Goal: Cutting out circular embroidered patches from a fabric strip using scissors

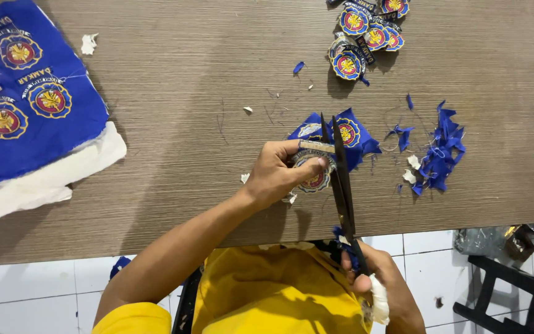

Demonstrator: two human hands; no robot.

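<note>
1. Wood-grain table (205,80) spans the view, with white floor tiles (44,284) below its near edge.
2. Left hand (276,173) pinches an embroidered round badge (316,176) against the tabletop, thumb on top, blue fabric (356,139) trailing behind it.
3. Right hand (381,287), closed around the handles below the table edge, works black scissors (341,176) whose blades stand parted beside the badge.
4. Blue offcuts (440,151) lie to the right; finished badges (366,34) are heaped at the far edge.
5. Uncut blue badge sheet (26,99) rests far left on white backing (44,182).
</note>
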